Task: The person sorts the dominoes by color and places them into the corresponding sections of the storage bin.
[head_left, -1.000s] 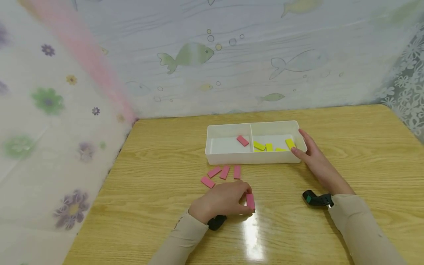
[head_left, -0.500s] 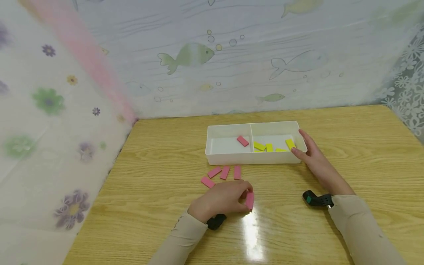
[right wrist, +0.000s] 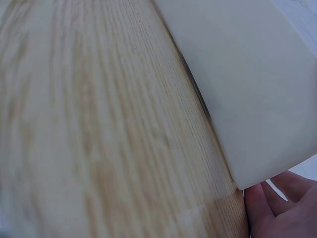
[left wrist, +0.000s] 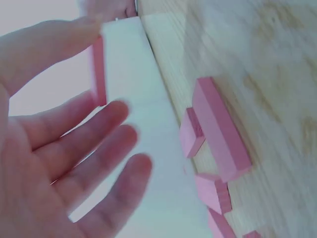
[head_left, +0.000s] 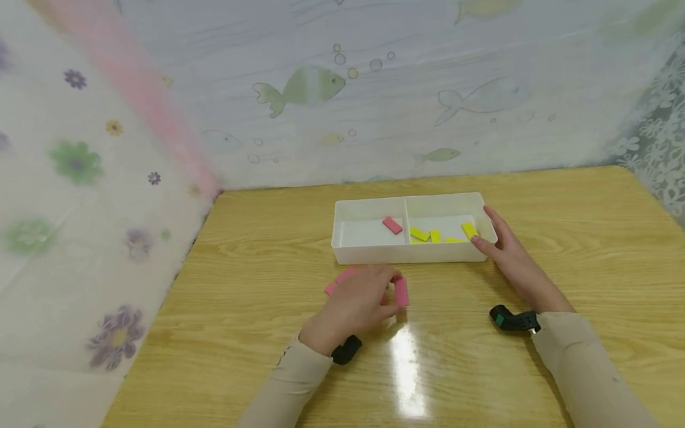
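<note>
My left hand (head_left: 348, 306) pinches a small pink rectangular block (head_left: 401, 292) between thumb and forefinger, a little in front of the white two-compartment box (head_left: 412, 254). The left wrist view shows this held block (left wrist: 99, 72) edge-on, the other fingers spread below it. Around the right end of the box, my right hand (head_left: 516, 261) grips with its thumb over the front rim and fingers along the end wall. One pink block (head_left: 392, 225) lies in the left compartment. Several yellow blocks (head_left: 420, 234) lie in the right one.
Loose pink blocks (left wrist: 220, 131) lie on the wooden table (head_left: 241, 285) before the box, partly hidden by my left hand in the head view. Behind the table hangs a fish-patterned curtain (head_left: 385, 119).
My left hand has moved forward toward the box with the pink block, now covering part of the loose blocks. My right hand and the box have stayed put.
</note>
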Tool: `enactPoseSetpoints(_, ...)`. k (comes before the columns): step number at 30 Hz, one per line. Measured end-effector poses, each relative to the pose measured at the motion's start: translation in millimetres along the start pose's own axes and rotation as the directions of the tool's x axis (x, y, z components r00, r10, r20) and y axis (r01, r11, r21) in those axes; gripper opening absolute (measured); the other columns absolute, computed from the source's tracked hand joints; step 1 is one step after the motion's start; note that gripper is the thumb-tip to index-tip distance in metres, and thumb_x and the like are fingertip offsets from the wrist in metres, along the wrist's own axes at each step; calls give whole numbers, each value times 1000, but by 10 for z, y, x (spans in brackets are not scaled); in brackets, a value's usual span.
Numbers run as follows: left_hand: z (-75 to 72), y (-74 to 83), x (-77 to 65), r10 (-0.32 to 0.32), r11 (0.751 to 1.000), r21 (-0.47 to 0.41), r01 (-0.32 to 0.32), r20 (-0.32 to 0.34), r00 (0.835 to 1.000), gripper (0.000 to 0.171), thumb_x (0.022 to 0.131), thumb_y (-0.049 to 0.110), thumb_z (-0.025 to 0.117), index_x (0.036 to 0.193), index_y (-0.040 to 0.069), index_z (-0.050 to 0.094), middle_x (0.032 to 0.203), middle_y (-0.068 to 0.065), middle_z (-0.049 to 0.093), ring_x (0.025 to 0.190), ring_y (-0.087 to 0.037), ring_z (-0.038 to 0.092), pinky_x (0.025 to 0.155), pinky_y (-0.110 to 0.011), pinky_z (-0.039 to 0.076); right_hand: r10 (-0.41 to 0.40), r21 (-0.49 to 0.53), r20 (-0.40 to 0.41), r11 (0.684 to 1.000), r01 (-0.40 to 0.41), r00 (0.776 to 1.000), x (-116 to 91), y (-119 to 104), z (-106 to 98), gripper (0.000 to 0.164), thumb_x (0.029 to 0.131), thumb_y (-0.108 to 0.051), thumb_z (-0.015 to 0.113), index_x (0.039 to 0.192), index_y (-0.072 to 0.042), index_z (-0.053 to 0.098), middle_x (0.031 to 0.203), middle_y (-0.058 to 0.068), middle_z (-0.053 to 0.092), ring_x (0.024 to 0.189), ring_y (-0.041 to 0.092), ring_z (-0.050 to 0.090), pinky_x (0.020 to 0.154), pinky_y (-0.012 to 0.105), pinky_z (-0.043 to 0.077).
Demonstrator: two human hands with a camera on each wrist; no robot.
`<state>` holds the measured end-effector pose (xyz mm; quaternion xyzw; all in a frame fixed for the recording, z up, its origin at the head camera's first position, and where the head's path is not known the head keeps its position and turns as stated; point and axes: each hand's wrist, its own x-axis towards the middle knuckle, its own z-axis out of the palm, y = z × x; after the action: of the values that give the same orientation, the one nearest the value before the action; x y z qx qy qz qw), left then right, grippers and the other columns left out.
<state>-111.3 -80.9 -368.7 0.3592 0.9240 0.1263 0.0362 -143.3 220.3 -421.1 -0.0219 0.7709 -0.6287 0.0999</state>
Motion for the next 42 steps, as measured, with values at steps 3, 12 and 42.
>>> enactPoseSetpoints(3,-34,-7,5,-10,1000,26,12,-73,997,35,79,38,64,106,18,52,103,6,53,89,-5,46,70,-17,42,10,-3,-1,1000,-10,1000,-4,0,-10,71,92,-33,48,142,-37,-3,146,-6,-18,131,32,-13,99,61,7)
enactPoseSetpoints(12,-91,-39,3,-43,998,48,47,-81,996,36,80,39,62,109,18,54,107,8,51,88,-3,44,64,-17,44,13,10,0,1000,-13,1000,-12,-1,-17,71,92,-32,48,142,-38,-2,146,-7,-18,132,31,-11,99,60,8)
enactPoseSetpoints(42,-456,-97,248,-130,986,-127,112,-148,980,36,82,40,60,113,23,54,104,12,54,79,-1,54,57,-18,42,21,-4,-5,1000,-21,1000,10,-22,-35,72,91,-33,49,141,-38,-2,146,-6,-17,132,28,-13,100,59,8)
